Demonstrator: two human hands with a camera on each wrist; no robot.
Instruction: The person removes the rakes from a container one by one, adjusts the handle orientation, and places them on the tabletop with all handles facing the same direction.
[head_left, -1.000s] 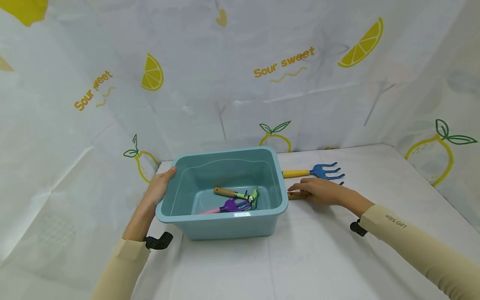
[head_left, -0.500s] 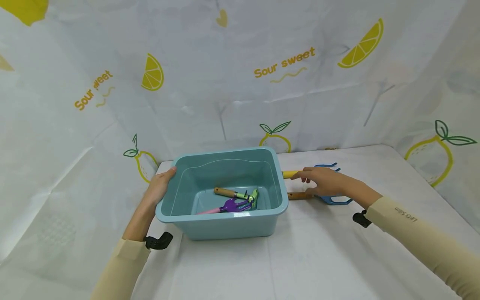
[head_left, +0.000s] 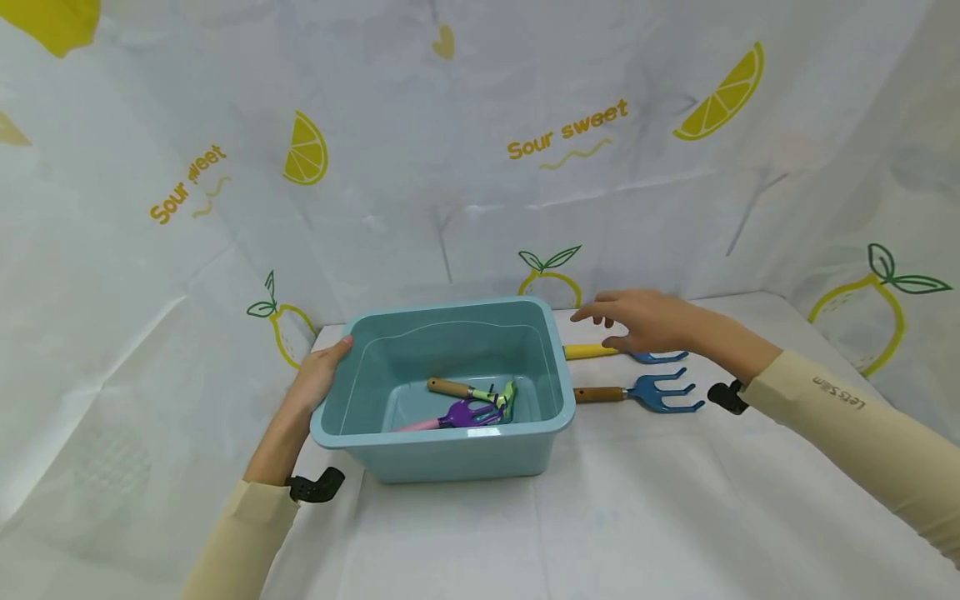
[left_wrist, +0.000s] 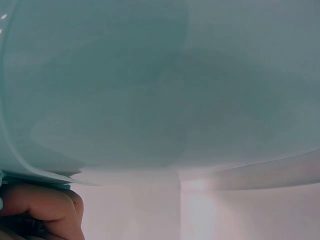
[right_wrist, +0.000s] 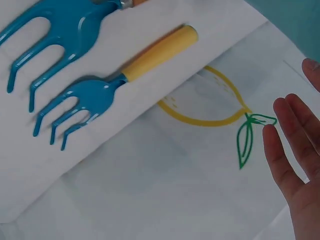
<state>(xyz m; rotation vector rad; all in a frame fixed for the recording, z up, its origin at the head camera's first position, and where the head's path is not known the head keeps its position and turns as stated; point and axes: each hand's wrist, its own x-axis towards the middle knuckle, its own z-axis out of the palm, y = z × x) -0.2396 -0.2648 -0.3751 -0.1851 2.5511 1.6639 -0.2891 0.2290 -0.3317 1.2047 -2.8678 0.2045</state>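
A pale blue plastic basin [head_left: 457, 454] stands on the white table. My left hand [head_left: 318, 375] grips its left rim; in the left wrist view the fingers [left_wrist: 47, 205] curl under the edge. Raised to the right of the basin, my right hand [head_left: 641, 321] holds nothing, its fingers spread. Below it lies a yellow-handled hand fork [head_left: 590, 351], its blue head partly covered in the head view. Nearer me is a larger blue hand fork [head_left: 652, 394] with a brown wooden handle. The right wrist view shows both forks apart, with my fingers [right_wrist: 280, 160] straight.
Inside the basin lie a purple hand fork [head_left: 461, 413] with a pink handle and a green tool [head_left: 487, 395] with a wooden handle, their heads overlapping. A white lemon-print sheet [head_left: 420, 183] hangs directly behind the table.
My right hand has lifted away from the brown-handled fork, passing back over the yellow-handled one, and now hovers higher. Both forks stay in place. My left hand keeps its grip on the basin.
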